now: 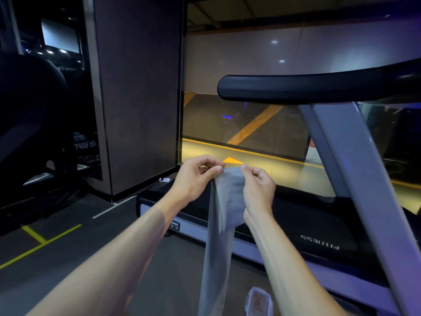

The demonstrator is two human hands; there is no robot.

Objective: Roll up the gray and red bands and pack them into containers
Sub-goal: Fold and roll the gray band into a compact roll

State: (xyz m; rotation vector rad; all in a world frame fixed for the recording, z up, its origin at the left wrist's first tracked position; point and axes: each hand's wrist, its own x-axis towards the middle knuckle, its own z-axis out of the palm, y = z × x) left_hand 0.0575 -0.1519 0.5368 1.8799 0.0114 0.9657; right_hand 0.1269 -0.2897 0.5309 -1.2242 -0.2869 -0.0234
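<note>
Gray band [224,201]: hangs from both hands
Left hand [196,176]: pinches its top edge
Right hand [258,188]: pinches its top edge

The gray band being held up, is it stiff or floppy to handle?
Likely floppy: the gray band folds over and hangs limp below the left hand and right hand. Probably light, since fingertip pinches hold it.

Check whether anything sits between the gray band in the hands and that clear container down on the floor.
Nothing visible does. The gray band hangs from both hands straight down past the clear container on the floor, with open air between.
</note>
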